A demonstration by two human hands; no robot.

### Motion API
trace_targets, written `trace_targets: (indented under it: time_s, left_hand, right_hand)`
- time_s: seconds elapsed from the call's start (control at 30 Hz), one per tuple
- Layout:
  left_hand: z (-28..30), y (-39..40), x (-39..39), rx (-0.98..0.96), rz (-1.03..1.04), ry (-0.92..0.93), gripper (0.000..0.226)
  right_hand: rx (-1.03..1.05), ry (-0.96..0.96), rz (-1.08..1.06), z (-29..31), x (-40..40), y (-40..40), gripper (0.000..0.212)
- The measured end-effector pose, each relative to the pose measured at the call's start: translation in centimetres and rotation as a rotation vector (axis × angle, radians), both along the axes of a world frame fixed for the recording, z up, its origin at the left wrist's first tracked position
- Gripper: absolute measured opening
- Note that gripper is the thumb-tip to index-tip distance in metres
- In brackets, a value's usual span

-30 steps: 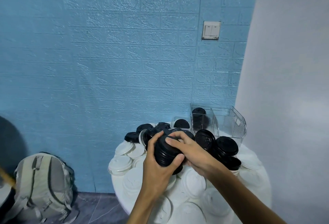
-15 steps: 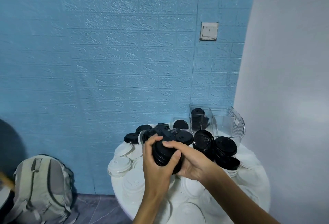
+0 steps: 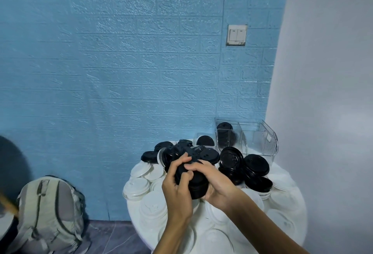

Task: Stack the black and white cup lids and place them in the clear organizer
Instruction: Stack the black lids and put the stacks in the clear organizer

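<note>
A stack of black lids is held above the round white table by both hands. My left hand grips its left side, thumb curled over the top. My right hand wraps the right side, fingers across the top. Loose black lids lie behind and to the right; white lids cover the table's left and front. The clear organizer stands at the back right, with a stack of black lids in its left compartment.
The table stands in a corner between the blue brick-pattern wall and a grey wall. A grey backpack sits on the floor at the left. A light switch is on the blue wall.
Both hands stayed on the black lid stack; my left thumb moved over its top and my right fingers closed further across it. The stack tilted slightly.
</note>
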State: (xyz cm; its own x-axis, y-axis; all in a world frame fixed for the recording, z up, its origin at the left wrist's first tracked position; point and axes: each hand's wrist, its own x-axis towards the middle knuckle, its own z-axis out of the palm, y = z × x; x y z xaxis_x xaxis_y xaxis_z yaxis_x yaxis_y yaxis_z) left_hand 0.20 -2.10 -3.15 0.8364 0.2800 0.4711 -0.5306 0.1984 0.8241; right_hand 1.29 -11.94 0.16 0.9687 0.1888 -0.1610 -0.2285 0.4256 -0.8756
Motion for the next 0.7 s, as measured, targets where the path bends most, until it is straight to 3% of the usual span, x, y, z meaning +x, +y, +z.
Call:
trace_targets:
  time_s: [0.23,0.47,0.6,0.7]
  left_hand:
    - [0.2,0.4,-0.3,0.120,0.017,-0.067,0.040]
    - [0.5,-0.5,-0.8,-0.007,-0.117,0.054,0.037]
    - [0.3,-0.4,-1.0,0.169,-0.093,-0.012,0.037]
    - [0.3,-0.5,-1.3,0.339,0.005,-0.053,0.050]
  right_hand:
    - [0.000,-0.010,0.040,0.1,0.0,-0.7,0.057]
    - [-0.016,-0.002,0.004,-0.5,-0.2,-1.1,0.045]
    - [0.008,0.001,0.031,-0.3,-0.4,-1.6,0.054]
    - [0.009,0.013,0.017,0.1,-0.5,-1.8,0.057]
